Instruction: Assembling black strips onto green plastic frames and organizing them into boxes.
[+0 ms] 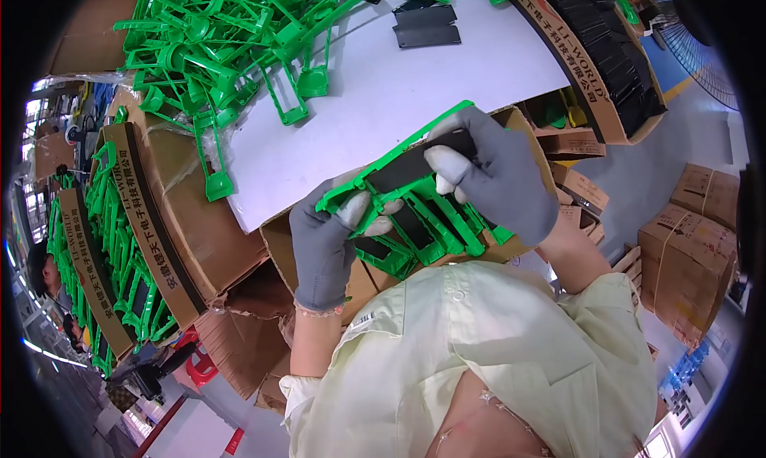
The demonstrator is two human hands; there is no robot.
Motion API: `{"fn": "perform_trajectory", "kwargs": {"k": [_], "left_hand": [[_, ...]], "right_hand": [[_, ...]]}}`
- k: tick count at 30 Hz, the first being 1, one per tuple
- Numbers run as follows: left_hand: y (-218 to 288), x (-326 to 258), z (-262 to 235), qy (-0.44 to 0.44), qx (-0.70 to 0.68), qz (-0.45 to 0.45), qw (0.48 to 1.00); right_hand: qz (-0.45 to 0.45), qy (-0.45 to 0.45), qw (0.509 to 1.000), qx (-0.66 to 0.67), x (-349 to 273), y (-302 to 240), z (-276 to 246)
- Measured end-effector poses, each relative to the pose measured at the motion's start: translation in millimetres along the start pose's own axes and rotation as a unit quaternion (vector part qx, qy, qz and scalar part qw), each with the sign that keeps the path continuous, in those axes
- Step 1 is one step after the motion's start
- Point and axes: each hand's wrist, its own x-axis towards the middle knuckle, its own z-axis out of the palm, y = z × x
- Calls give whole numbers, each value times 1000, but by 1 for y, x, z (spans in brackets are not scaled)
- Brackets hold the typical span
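Observation:
A green plastic frame [369,173] with a black panel [399,171] lying along it is held between my two gloved hands, tilted in front of my body. My left hand [323,238], in a grey glove with pale fingertips, closes around the frame's near left end. My right hand [507,175], gloved alike, grips the right part, thumb and fingers pressing at the black panel. Just below is an open cardboard box [281,254] with several more green frames [415,238], some bearing black panels. My hands hide part of the held frame.
On the white tabletop [359,99] lie a big heap of green frames [215,51] and a few loose black panels [428,29]. Cartons of green frames [132,242] stand at left. A box of black pieces [606,59], a fan [698,63] and strapped cartons [686,254] are at right.

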Motion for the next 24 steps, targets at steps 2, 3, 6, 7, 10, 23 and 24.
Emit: {"fn": "perform_trajectory", "kwargs": {"k": [2,3,6,7,10,23,24], "left_hand": [[-2,-1,3,7,-9,-8,1000],[-2,-2,4,5,-9,-10,1000],[-5,-4,8,13,21,-16,1000],[-4,-3,12,19,49,-19,998],[-2,-1,24,32,114,15,993],[-13,-6,-8,-91,378,327,861],[-12,-5,-11,-90,377,325,863]], "right_hand": [[-3,17,1000,-14,-5,5,6],[-7,33,999,-27,-7,7,8],[13,1,997,-74,-8,16,0],[15,3,997,-75,-5,19,-1],[-43,7,970,-239,-2,22,-8],[-199,-32,963,-181,-16,23,-30],[-276,-12,927,-256,-18,23,-31]]}}
